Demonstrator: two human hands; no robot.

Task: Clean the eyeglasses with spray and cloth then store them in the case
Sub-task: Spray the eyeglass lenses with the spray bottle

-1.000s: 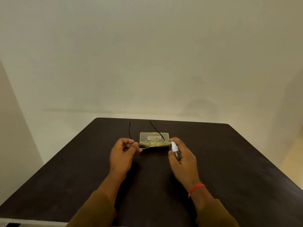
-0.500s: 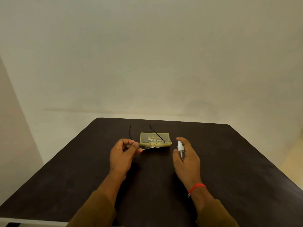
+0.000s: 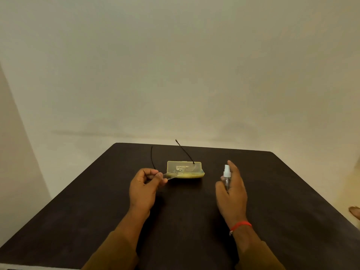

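My left hand (image 3: 143,189) pinches the near left corner of the eyeglasses (image 3: 171,174), clear lenses with thin black temples pointing away from me. They are held in front of the open yellowish translucent case (image 3: 185,169), which lies at the table's middle with a yellow cloth in its tray. My right hand (image 3: 232,190) holds a small clear spray bottle (image 3: 227,177) with a white nozzle upright, to the right of the case and just above the table.
The dark brown table (image 3: 194,221) stretches out around the case, with a plain wall behind its far edge. A foot (image 3: 355,211) shows on the floor past the table's right edge.
My right hand has carried the spray bottle rightward, away from the glasses and the case. The left hand has kept its hold, and the glasses' temples have tipped up a little.
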